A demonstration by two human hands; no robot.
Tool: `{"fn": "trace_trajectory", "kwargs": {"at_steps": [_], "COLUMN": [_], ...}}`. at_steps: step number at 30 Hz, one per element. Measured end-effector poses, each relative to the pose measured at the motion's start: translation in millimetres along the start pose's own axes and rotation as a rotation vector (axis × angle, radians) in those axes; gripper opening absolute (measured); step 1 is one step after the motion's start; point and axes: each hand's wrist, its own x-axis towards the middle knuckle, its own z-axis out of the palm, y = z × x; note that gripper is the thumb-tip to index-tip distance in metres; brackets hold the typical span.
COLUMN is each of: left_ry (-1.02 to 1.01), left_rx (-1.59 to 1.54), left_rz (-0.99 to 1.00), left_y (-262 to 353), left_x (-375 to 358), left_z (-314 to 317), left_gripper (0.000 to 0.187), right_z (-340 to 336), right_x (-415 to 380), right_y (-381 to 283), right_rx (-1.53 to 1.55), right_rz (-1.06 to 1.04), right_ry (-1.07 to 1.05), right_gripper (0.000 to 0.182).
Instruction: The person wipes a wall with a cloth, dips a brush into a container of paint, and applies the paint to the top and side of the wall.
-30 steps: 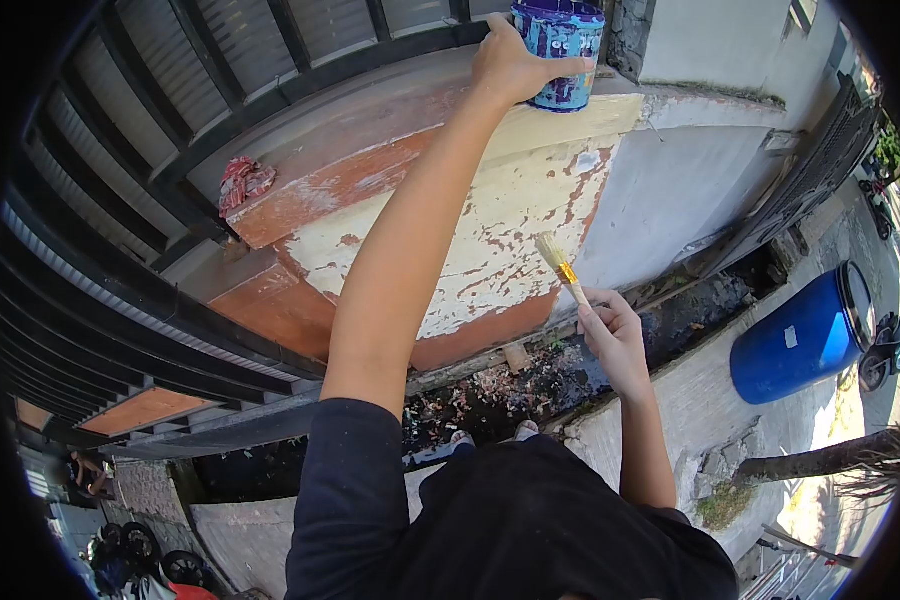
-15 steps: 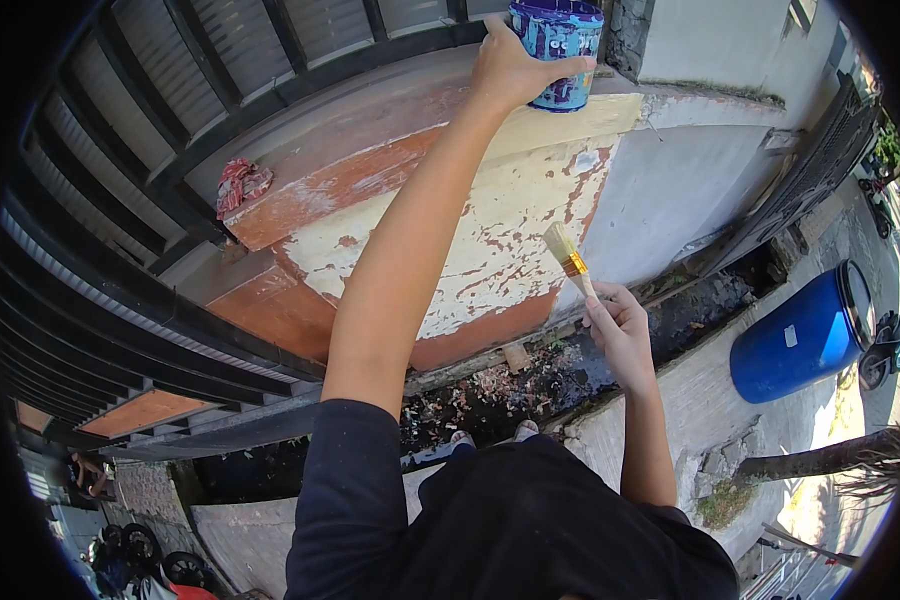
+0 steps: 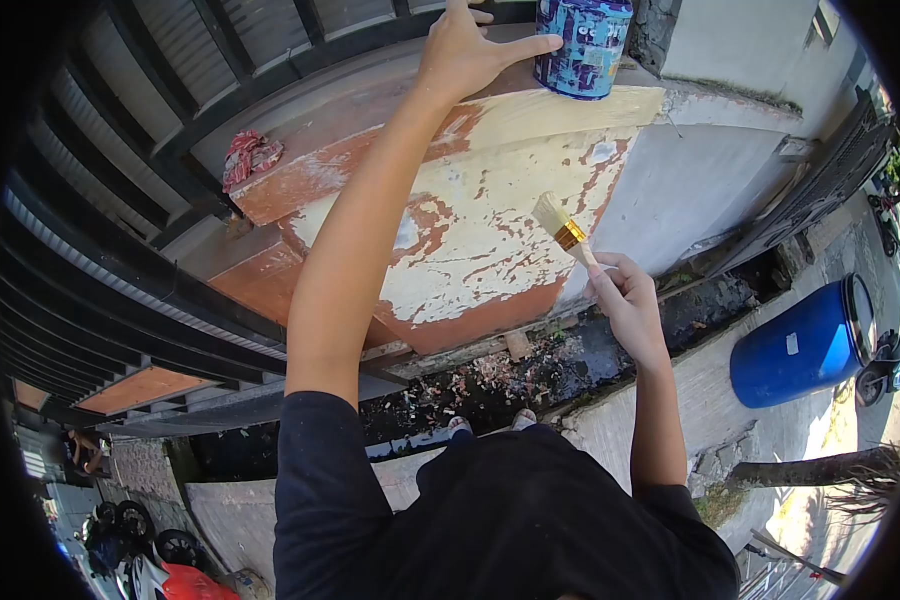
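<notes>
A paint-smeared blue and purple can (image 3: 585,52) stands upright on the wall's ledge at the top of the view. My left hand (image 3: 460,52) is just left of it, fingers spread, with the thumb tip right at the can's side. Lower down, my right hand (image 3: 628,305) pinches the pale handle of a paintbrush (image 3: 570,237), which has a gold-coloured band. Its light bristles point up and left, in front of the wall (image 3: 460,240) with peeling cream and orange-brown paint.
A crumpled red-and-white cloth (image 3: 251,158) lies on the ledge's left part. Black metal railings (image 3: 155,75) rise behind it. Below the wall runs a dark, littered gutter (image 3: 450,395). A blue barrel (image 3: 795,345) is at right; motorcycles (image 3: 135,530) and a person (image 3: 88,455) are lower left.
My left hand has let go of the can and moved left, its fingers opening. The can stays on the ledge. My right hand still holds the brush, with little movement.
</notes>
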Motion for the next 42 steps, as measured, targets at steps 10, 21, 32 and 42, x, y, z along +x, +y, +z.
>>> {"fn": "trace_trajectory", "kwargs": {"at_steps": [10, 21, 32, 42], "left_ry": [0.029, -0.061, 0.099, 0.058], "left_rx": [0.295, 0.152, 0.119, -0.107], "left_rz": [0.407, 0.107, -0.006, -0.170], "left_y": [14.6, 46.3, 28.2, 27.5], "left_x": [9.6, 18.5, -20.0, -14.5], "left_z": [-44.8, 18.8, 102.0, 106.9], "left_gripper": [0.089, 0.114, 0.135, 0.123], "right_z": [29.5, 54.2, 35.7, 22.3], "right_x": [33.3, 50.1, 10.7, -16.9], "right_y": [-45.2, -49.0, -4.4, 21.7], "right_rx": [-0.260, -0.178, -0.180, -0.034], "right_rz": [-0.176, -0.254, -0.076, 0.100], "right_ry": [-0.120, -0.073, -0.001, 0.029], "right_gripper": [0.028, 0.029, 0.025, 0.021]}}
